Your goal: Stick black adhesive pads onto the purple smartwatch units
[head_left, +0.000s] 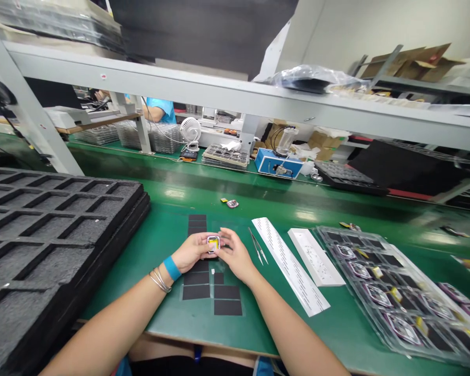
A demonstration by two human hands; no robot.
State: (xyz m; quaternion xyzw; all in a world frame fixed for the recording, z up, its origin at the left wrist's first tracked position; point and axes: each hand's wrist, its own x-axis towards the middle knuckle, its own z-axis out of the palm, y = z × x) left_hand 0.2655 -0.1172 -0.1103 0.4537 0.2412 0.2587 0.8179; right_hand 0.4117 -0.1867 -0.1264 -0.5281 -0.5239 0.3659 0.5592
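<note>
Square module [213, 243] sits between the fingertips of the two hands. Left hand [192, 251]: thumb and fingers are closed in a pinch on the module's left side. Right hand [235, 256]: fingers are half curled at the module's right side, thumb near its lower corner; whether they grip cannot be told.

Hazards, left to right: a loosened left pinch could drop the module onto the black sheets [196, 292] below the left hand. Excess thumb pressure could dent or shift the yellow part of the module. An outward sweep of the right hand could knock the tweezers [254, 239] just to its right.

Appearance: the module is small, with rounded corners, a pale, purplish rim and a yellow area inside; finer detail is too small to read.
</note>
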